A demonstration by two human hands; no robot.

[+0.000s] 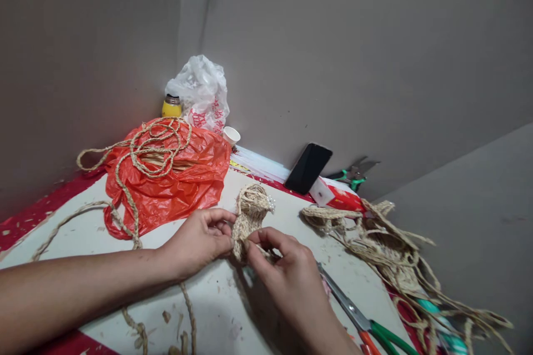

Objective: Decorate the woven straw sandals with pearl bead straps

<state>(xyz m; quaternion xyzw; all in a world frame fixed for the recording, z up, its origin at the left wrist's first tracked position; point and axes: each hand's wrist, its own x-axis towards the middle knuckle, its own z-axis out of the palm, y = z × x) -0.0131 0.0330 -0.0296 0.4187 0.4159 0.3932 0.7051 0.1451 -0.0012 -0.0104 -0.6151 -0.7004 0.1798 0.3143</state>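
Note:
A small woven straw-cord piece (249, 216) stands upright between my hands, with a cluster of pearl-like beads on its upper right side. My left hand (206, 238) pinches its left edge, fingers curled. With thumb and forefinger my right hand (283, 266) grips its lower right part; whatever strand lies between those fingertips is hidden. A braided straw cord (132, 213) runs from the red bag down behind my left forearm and comes out below it. Scissors (353, 310) with green and orange handles lie to the right of my right hand.
A red plastic bag (195, 177) with coiled cord sits at the left. Behind it are a yellow jar (171, 108), a white bag (204, 89) and a paper cup (231, 135). A phone (308, 168) leans near green-handled pliers (356, 176). More woven pieces (387, 255) lie right.

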